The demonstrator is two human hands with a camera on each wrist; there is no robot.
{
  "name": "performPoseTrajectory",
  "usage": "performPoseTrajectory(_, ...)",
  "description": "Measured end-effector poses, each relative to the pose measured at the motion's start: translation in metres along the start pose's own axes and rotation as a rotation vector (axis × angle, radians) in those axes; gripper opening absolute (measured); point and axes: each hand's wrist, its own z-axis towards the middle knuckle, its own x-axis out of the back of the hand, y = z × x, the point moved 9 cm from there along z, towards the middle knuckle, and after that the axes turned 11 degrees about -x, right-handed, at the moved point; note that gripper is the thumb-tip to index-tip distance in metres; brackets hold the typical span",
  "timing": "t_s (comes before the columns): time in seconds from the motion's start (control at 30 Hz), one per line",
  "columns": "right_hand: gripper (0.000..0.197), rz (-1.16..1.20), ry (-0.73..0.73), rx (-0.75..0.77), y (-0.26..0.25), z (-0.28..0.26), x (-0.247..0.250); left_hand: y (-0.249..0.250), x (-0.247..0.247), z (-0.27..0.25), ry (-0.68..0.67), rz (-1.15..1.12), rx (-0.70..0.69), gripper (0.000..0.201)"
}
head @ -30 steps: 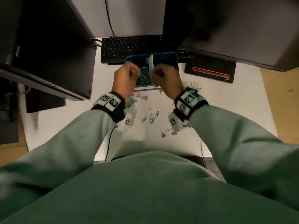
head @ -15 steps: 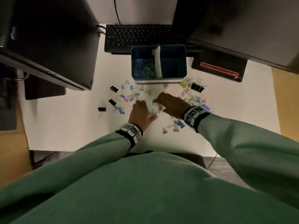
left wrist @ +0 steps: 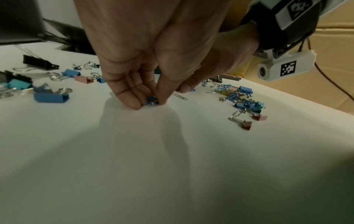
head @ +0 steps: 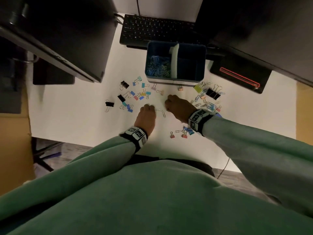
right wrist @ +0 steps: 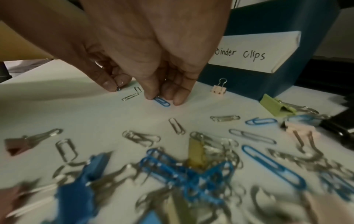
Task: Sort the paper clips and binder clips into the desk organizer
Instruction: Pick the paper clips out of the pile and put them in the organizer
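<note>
The blue desk organizer (head: 201,48) stands in front of the keyboard, split by a white divider (head: 174,61). Its left compartment holds several paper clips (head: 158,67). A label reading "binder clips" (right wrist: 249,53) shows on its right front. My left hand (head: 149,107) rests fingertips-down on the white table and pinches a small blue clip (left wrist: 152,101). My right hand (head: 167,106) is just to its right, fingertips down, pinching the end of a blue paper clip (right wrist: 162,102). Two silver paper clips (head: 160,111) lie between the hands.
Coloured and black binder clips lie scattered to the left (head: 135,95) and right (head: 211,94) of the hands, more by my right wrist (head: 184,133). A keyboard (head: 157,29), two dark monitors (head: 59,39) (head: 254,31) and a black device with a red line (head: 238,77) ring the space.
A second ago both hands were raised over the organizer. They came down to the table, and the fingers have now curled onto clips.
</note>
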Motion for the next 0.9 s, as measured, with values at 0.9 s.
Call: performPoseTrajectory(0.9,0.023,0.220,0.052,-0.552,0.031,-0.027,-0.028,0.007,0.024,0.026,-0.053,-0.376,-0.115,0.017)
